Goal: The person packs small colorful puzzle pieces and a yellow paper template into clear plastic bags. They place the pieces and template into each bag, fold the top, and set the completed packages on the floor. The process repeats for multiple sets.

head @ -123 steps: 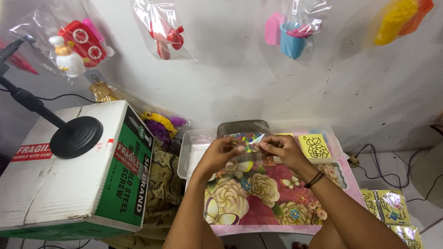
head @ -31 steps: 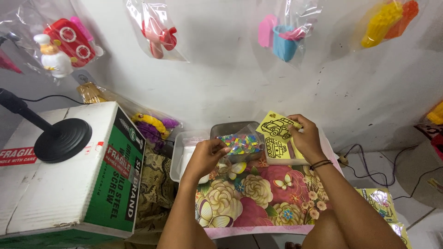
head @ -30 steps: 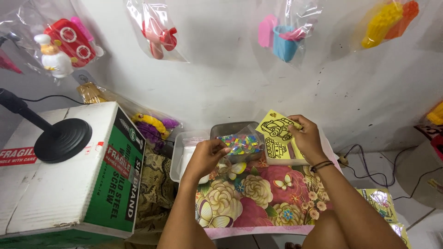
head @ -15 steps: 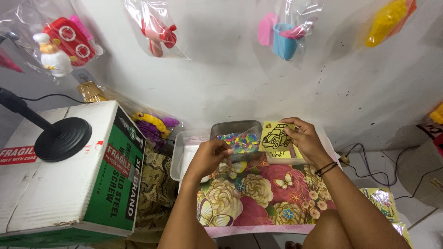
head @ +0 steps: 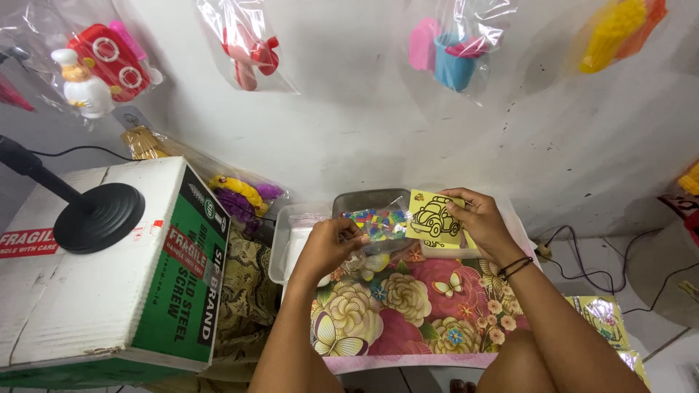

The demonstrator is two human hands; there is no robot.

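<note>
- Your left hand [head: 331, 244] pinches a clear bag [head: 378, 222] by its near edge, fingers closed on the plastic; the bag is full of small multicoloured pieces in red, blue, green and yellow.
- The bag hangs just above the far edge of the floral cloth [head: 408, 306], in front of a grey tub [head: 364, 200].
- Your right hand [head: 480, 222] grips a yellow card [head: 435, 218], thumb on its face and fingers behind it; a black bracelet sits on that wrist.
- The card is square, bright yellow, with a black line drawing of a small car, and is held tilted, facing you.
- Card and bag sit side by side, the card's left edge touching or overlapping the bag; which, you cannot tell.
- A clear tray [head: 287, 244] lies left of the grey tub, beside your left hand.
- A cardboard box [head: 109, 276] with green sides stands at left, a black stand base [head: 98, 216] on top of it.
- Bagged plastic toys [head: 247, 47] hang on the white wall above.
</note>
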